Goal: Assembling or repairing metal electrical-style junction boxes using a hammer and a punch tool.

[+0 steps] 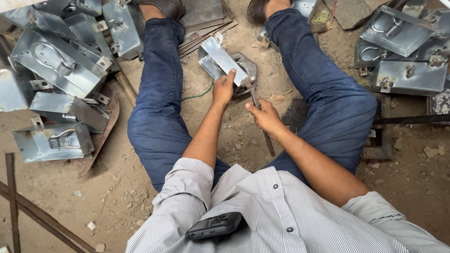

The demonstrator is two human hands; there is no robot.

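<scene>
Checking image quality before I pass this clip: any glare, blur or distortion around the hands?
Head view: soft, even daylight with faint shadows; mild sheen but no blown-out glare on the metal piece under the left hand; right hand and rod are sharp; wide-angle bending shows at the edges.

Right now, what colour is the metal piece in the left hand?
Shiny silver-grey metal piece, held by the left hand; head view.

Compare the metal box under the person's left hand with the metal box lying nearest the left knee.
The held metal box is pinned by the left hand between the legs; the loose metal box lies untouched. The loose one shows a handle, the held one none. Both are shiny grey sheet metal.
</scene>
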